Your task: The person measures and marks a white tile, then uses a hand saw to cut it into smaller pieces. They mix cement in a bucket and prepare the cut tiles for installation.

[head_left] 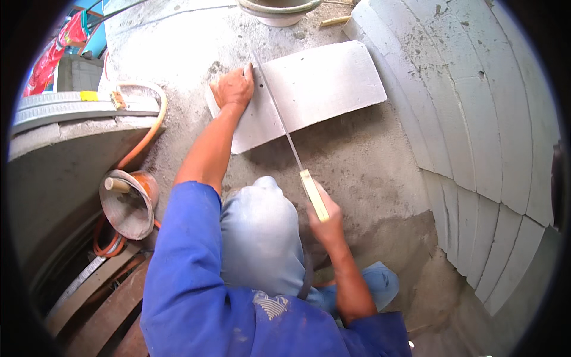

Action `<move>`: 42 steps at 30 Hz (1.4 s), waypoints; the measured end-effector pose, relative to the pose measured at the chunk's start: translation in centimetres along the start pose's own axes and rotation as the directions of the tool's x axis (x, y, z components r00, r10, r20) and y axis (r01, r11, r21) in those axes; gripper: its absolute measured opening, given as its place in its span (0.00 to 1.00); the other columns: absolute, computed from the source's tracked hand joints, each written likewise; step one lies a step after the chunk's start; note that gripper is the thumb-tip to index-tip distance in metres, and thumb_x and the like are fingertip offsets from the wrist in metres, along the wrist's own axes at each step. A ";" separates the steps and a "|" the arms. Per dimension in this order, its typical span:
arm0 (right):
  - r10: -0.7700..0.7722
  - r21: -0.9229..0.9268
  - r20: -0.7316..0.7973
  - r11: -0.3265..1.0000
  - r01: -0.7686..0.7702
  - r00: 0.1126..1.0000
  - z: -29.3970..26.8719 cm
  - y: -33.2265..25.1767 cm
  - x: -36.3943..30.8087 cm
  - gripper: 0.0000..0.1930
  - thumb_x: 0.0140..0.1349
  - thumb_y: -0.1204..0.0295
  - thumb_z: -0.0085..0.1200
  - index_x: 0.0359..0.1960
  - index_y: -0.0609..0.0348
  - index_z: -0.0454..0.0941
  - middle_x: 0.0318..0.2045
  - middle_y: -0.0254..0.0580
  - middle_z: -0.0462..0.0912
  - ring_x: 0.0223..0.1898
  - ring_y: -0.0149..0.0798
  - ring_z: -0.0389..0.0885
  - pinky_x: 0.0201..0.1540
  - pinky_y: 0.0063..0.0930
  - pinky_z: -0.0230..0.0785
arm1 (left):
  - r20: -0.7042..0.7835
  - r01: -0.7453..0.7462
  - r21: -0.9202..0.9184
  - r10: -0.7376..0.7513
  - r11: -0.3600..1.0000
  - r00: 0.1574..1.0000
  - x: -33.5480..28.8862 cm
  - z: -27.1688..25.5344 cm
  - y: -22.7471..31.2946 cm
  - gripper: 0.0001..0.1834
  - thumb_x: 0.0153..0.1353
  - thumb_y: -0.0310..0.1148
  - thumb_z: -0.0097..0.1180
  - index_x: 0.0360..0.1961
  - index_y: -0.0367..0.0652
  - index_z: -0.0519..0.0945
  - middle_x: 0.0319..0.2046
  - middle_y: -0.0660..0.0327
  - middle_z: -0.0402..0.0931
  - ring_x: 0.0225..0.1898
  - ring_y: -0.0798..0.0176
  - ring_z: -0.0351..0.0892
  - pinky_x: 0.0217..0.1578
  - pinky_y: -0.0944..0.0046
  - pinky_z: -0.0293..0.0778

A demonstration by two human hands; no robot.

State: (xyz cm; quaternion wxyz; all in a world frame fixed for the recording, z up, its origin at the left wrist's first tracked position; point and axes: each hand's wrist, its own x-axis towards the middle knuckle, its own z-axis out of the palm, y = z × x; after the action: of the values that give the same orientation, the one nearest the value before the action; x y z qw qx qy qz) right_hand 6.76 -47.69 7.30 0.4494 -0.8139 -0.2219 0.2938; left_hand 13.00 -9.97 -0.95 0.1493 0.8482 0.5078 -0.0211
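Note:
A pale grey lightweight block [324,83] lies on the dusty floor in front of me, its long side slanting up to the right. My left hand [233,88] is closed over its left end and bears down on it, the thumb pointing away from me. Across the block, nearer that end, runs the thin blade of a hand saw [277,110]. My right hand [327,215], slightly blurred, is wrapped round the saw's pale yellow handle between the block and my knees. A small dark hole shows beside the blade.
Stacked grey blocks [476,107] rise along the right. On the left are an orange hose [143,138], a cone-shaped container [126,211] with a stick-like piece in it, and a grey metal channel [65,108]. A round basin [279,11] stands at the far edge.

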 end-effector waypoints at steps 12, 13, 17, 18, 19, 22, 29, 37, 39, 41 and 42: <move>-0.025 0.059 -0.008 0.998 0.026 1.000 0.3 -0.2 2.4 0.26 0.60 0.81 0.53 0.63 0.66 0.72 0.54 0.61 0.82 0.55 0.58 0.82 0.55 0.38 0.77 | -0.107 -0.064 0.028 0.067 0.998 0.992 -1.3 0.7 0.2 0.28 0.73 0.57 0.39 0.39 0.50 0.87 0.41 0.56 0.86 0.50 0.49 0.81 0.56 0.42 0.63; -0.011 0.065 -0.007 0.998 0.012 1.000 0.3 0.0 2.3 0.26 0.61 0.81 0.53 0.64 0.66 0.72 0.54 0.60 0.82 0.54 0.58 0.82 0.54 0.39 0.77 | -0.066 -0.048 0.048 0.051 0.998 0.996 -0.5 0.5 0.3 0.28 0.73 0.57 0.39 0.40 0.51 0.87 0.42 0.56 0.86 0.50 0.50 0.81 0.56 0.42 0.63; 0.088 -0.007 0.026 0.996 -0.088 0.996 -3.3 0.3 -7.9 0.26 0.62 0.82 0.53 0.65 0.67 0.71 0.57 0.59 0.80 0.59 0.51 0.80 0.60 0.37 0.72 | -0.146 -0.072 0.024 0.075 0.997 0.986 -0.2 1.1 0.2 0.28 0.73 0.57 0.39 0.39 0.50 0.87 0.43 0.57 0.85 0.51 0.50 0.80 0.58 0.39 0.63; 0.042 0.002 0.010 0.999 -0.042 0.999 -3.4 0.9 -7.4 0.26 0.63 0.81 0.53 0.65 0.67 0.71 0.58 0.59 0.80 0.60 0.51 0.80 0.60 0.37 0.72 | -0.135 -0.073 0.038 0.078 0.997 0.988 0.4 0.6 0.6 0.28 0.73 0.57 0.39 0.40 0.50 0.87 0.44 0.57 0.85 0.51 0.50 0.80 0.58 0.39 0.63; 0.025 0.000 0.003 1.000 -0.025 1.000 -3.6 0.7 -7.5 0.26 0.63 0.81 0.53 0.65 0.67 0.71 0.58 0.59 0.80 0.60 0.51 0.80 0.60 0.38 0.72 | -0.092 -0.071 0.050 0.076 0.996 0.993 -0.3 0.7 0.8 0.28 0.72 0.57 0.39 0.40 0.50 0.87 0.44 0.58 0.85 0.52 0.50 0.80 0.58 0.39 0.63; 0.018 0.010 0.006 1.000 -0.018 1.000 -0.6 0.2 -0.2 0.27 0.61 0.80 0.54 0.64 0.62 0.73 0.52 0.61 0.83 0.50 0.56 0.85 0.50 0.36 0.78 | -0.043 -0.044 -0.001 0.044 0.999 0.998 -0.7 0.4 1.0 0.27 0.73 0.56 0.39 0.41 0.50 0.87 0.46 0.59 0.85 0.53 0.50 0.80 0.59 0.37 0.62; -0.041 -0.039 -0.015 0.998 0.040 0.999 -2.5 1.8 -6.5 0.26 0.61 0.83 0.51 0.64 0.65 0.72 0.56 0.57 0.82 0.58 0.51 0.82 0.60 0.36 0.74 | -0.056 -0.049 0.009 0.050 0.999 0.997 0.1 0.2 -0.3 0.28 0.72 0.56 0.39 0.43 0.50 0.87 0.48 0.56 0.84 0.54 0.49 0.80 0.61 0.37 0.61; 0.169 -0.083 0.041 0.983 -0.165 0.985 -1.7 3.6 -6.8 0.30 0.57 0.80 0.59 0.65 0.60 0.72 0.53 0.61 0.82 0.54 0.56 0.83 0.52 0.38 0.78 | -0.063 -0.051 0.045 0.053 0.998 0.997 -0.1 1.2 1.4 0.28 0.73 0.57 0.38 0.43 0.51 0.87 0.47 0.57 0.85 0.51 0.50 0.81 0.57 0.39 0.63; 0.142 0.089 0.013 0.986 -0.143 0.990 -2.9 2.1 -6.7 0.29 0.57 0.80 0.59 0.64 0.63 0.73 0.53 0.60 0.82 0.55 0.53 0.83 0.54 0.36 0.76 | -0.075 -0.055 0.051 0.059 0.997 0.995 -0.4 1.0 0.5 0.28 0.73 0.57 0.38 0.43 0.50 0.87 0.46 0.56 0.85 0.51 0.50 0.82 0.58 0.39 0.63; 0.094 0.084 0.032 0.992 -0.097 0.995 -4.3 2.2 -8.3 0.28 0.58 0.80 0.59 0.63 0.67 0.73 0.55 0.58 0.82 0.57 0.50 0.83 0.57 0.36 0.74 | -0.082 -0.026 0.015 0.027 1.000 0.996 -0.4 1.0 -0.3 0.28 0.72 0.57 0.39 0.44 0.49 0.86 0.46 0.52 0.85 0.51 0.49 0.82 0.58 0.36 0.62; 0.058 0.026 0.004 0.998 -0.058 0.998 -4.2 2.5 -9.1 0.28 0.58 0.80 0.59 0.63 0.67 0.73 0.55 0.59 0.82 0.57 0.50 0.83 0.57 0.36 0.74 | -0.105 -0.024 -0.019 0.022 1.000 0.994 0.0 1.1 -0.3 0.28 0.71 0.57 0.40 0.42 0.49 0.87 0.45 0.52 0.85 0.49 0.48 0.82 0.56 0.37 0.64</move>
State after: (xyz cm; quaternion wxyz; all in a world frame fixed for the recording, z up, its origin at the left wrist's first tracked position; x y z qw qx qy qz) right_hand 3.20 -57.21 9.46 0.4509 -0.8136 -0.1951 0.3108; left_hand 12.87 -10.20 -2.08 0.1312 0.8523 0.5055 0.0305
